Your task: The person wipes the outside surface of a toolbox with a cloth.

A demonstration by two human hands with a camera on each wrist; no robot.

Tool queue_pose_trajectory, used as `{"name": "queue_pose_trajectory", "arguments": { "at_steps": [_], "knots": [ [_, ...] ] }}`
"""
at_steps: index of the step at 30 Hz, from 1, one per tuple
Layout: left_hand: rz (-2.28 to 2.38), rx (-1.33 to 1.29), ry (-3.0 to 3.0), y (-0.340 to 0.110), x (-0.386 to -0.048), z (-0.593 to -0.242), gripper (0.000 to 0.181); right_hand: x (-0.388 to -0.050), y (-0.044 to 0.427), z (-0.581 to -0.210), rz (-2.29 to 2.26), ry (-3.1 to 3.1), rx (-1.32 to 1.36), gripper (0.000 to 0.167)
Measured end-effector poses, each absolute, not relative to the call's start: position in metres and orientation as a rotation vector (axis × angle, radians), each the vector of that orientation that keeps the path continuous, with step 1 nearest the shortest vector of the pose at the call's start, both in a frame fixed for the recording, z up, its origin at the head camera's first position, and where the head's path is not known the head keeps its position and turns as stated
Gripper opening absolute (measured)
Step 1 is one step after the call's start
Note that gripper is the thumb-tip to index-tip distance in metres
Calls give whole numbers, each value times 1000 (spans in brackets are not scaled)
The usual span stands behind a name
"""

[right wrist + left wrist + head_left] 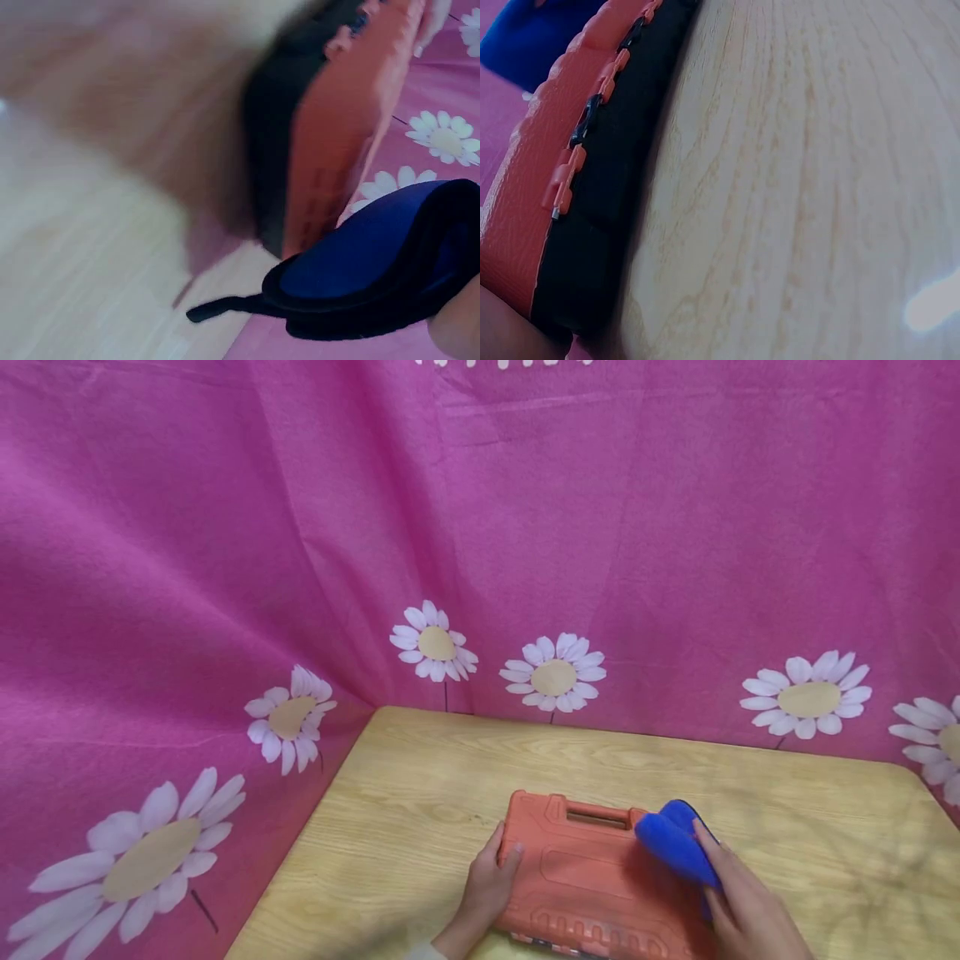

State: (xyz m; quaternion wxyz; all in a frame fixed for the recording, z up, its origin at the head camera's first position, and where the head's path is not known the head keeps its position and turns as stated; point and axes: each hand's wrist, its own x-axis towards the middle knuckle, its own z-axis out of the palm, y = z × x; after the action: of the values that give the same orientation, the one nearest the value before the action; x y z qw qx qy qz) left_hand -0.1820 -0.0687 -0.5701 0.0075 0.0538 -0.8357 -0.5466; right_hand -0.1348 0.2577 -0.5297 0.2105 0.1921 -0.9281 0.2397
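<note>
An orange-red plastic carrying case (573,877) lies flat on the table, its handle opening on the far side. Its black lower half (600,217) and hinge-like fittings along the near edge show in the left wrist view. My left hand (483,887) grips the case's left side, thumb on top. In my right hand (750,897) I hold a folded blue plush cloth (678,847) over the lid's right part. The cloth has black edging and a black tab (225,306), seen in the right wrist view. Whether it touches the lid I cannot tell.
The light wood-grain table (420,793) extends left, right and behind the case. A pink-purple curtain (525,527) with white daisies hangs along its back and left edges. Shadows fall on the tabletop at right.
</note>
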Motion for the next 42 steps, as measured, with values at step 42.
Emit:
{"name": "queue_pose_trajectory", "arguments": {
  "at_steps": [42],
  "knots": [
    [-1706, 176, -2600, -72, -180, -567, 65, -238, 131, -487, 1081, -2841, 612, 43]
  ]
}}
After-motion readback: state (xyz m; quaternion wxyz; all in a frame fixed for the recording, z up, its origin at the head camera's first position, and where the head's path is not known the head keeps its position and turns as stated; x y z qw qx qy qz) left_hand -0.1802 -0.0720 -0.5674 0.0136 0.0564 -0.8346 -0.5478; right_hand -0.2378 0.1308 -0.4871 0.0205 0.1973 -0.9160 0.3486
